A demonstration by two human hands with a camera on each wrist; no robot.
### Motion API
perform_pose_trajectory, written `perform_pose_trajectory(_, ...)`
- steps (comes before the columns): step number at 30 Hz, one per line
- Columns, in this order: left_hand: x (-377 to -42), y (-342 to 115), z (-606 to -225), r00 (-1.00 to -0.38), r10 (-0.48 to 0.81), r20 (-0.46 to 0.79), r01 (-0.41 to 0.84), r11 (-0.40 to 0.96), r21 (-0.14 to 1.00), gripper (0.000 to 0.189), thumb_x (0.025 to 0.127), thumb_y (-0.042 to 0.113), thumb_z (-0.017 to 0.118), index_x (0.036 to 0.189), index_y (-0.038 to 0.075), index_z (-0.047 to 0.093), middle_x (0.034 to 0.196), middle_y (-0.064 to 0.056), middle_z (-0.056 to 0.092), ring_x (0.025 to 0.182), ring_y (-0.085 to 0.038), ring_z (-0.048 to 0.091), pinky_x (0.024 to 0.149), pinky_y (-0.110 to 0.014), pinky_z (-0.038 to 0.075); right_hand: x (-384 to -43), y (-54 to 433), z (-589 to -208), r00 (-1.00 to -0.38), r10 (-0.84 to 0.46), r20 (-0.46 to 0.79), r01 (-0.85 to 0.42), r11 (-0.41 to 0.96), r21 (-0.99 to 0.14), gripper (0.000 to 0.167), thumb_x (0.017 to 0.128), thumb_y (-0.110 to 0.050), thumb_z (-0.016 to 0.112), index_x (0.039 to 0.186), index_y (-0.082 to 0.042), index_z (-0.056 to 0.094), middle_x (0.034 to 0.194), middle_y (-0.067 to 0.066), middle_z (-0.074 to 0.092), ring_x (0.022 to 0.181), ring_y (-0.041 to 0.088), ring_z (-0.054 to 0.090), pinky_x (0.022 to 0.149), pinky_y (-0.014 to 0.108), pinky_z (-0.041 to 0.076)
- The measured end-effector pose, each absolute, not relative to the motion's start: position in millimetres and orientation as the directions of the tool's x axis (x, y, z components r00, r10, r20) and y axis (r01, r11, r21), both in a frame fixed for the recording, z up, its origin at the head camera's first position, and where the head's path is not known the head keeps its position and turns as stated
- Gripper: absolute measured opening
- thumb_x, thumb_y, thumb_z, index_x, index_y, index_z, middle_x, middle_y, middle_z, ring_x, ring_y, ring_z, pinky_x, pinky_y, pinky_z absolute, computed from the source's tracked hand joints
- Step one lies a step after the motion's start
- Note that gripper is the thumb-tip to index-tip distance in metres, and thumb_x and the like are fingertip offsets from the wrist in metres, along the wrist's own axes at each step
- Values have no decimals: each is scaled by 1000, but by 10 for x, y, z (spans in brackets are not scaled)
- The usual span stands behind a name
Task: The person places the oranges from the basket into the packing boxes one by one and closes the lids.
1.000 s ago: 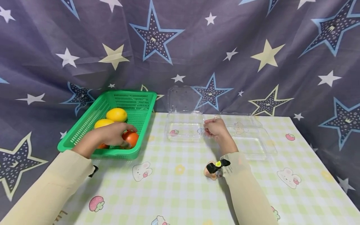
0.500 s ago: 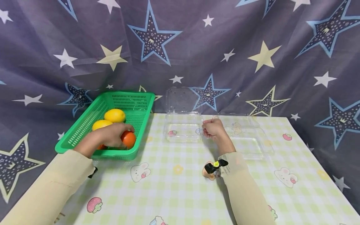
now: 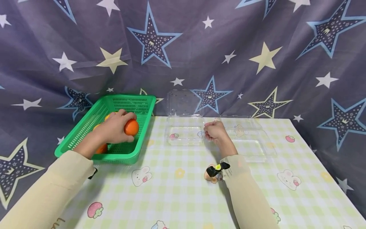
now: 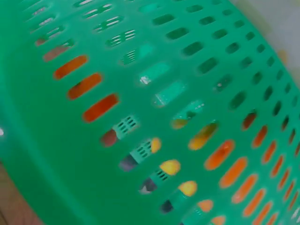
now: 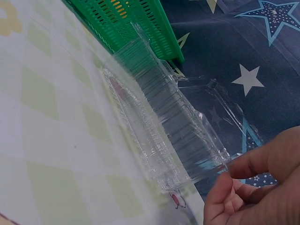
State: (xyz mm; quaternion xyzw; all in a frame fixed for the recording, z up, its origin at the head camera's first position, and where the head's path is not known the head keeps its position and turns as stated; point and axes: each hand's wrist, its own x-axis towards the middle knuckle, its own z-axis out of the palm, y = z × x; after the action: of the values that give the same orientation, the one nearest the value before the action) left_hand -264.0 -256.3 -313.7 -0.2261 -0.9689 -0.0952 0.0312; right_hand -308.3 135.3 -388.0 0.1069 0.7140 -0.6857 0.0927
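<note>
The left hand [image 3: 114,127], back upward and fingers curled, grips a round orange fruit [image 3: 131,128] over the green basket [image 3: 114,157]; more fruit [image 3: 102,149] lies partly hidden beneath it. The right hand [image 3: 216,131], its arm stretched forward, pinches the right edge of an open clear box [image 3: 185,141] between thumb and fingers. Another clear box [image 3: 250,149] sits right of that on the checked tablecloth [image 3: 171,194].

Round fruit [image 3: 132,128] orange; basket [image 3: 123,157] green; boxes [image 3: 186,140] colourless; tablecloth [image 3: 171,194] pale-green-and-white check; curtain [image 3: 197,60] grey-purple, star-printed; sleeves [image 3: 54,187] cream.
</note>
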Motion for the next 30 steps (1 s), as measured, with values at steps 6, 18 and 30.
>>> perform_pose_trajectory(6,-2750,-2465,-2953,-868,459,192,486,863,136,69,73,23,86,135,11,57,125,-23,49,100,-38,49,79,-51,42,-3090,1349,-3891,-960,30,-278,279,28,-960,17,95,9,53,111,5,56,73,7,51,56,11,47,50,22,44)
perform_pose_trajectory(18,-2882,-1823,-2668,-861,480,169,502,856,125,74,76,26,86,140,11,52,131,-21,47,107,-39,42,81,-49,45,-3082,1341,-3888,-956,36,-290,290,18,-957,18,94,9,53,112,6,56,70,6,51,54,10,47,48,21,43)
perform_pose_trajectory(30,-2940,-1125,-2707,-846,527,79,533,841,91,67,78,30,82,136,12,52,126,-18,50,105,-35,45,87,-47,44,-3062,1339,-3877,-954,29,-298,299,27,-954,30,96,8,53,126,11,52,74,7,51,55,11,47,49,22,43)
